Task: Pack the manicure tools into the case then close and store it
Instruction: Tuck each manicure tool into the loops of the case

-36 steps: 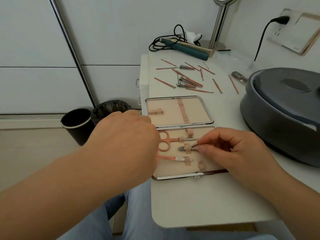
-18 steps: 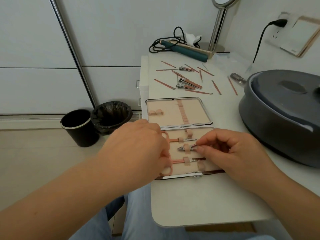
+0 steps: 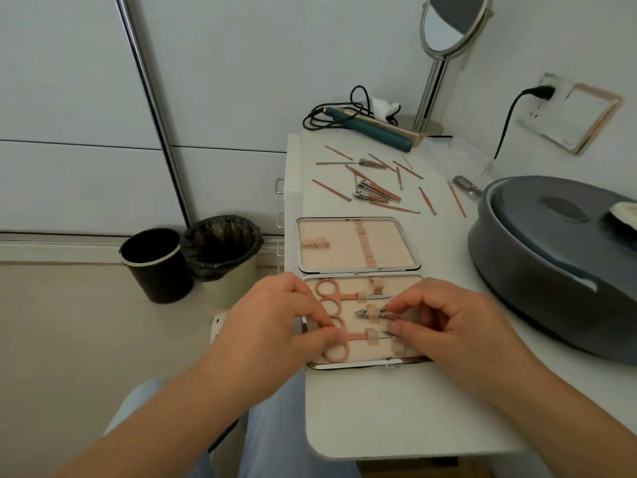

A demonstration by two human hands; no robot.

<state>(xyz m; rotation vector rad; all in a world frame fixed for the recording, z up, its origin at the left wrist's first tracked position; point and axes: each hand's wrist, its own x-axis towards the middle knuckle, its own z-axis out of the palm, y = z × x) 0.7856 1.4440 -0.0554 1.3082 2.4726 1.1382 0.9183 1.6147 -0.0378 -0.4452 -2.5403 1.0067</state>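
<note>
The open manicure case [image 3: 358, 268] lies flat on the white table, pink lining up. Its near half holds two pairs of pink scissors, the upper scissors [image 3: 339, 295] and the lower scissors [image 3: 355, 337], each under an elastic loop, with a small nipper [image 3: 365, 313] between them. My left hand [image 3: 275, 326] pinches the lower scissors at the handle rings. My right hand [image 3: 448, 326] pinches the nipper's handle end, its thumb near the lower scissors' tip. Loose pink and steel tools [image 3: 375, 191] lie scattered beyond the case.
A large grey lidded pot [image 3: 558, 267] stands at the right, close to the case. A teal hair iron [image 3: 372, 129] with its cord and a standing mirror [image 3: 444, 25] are at the back. Two bins [image 3: 193, 260] sit on the floor to the left.
My left hand has slid the lower scissors to the right under their loop and drawn back towards the case's left edge. The view has tilted up, showing the mirror.
</note>
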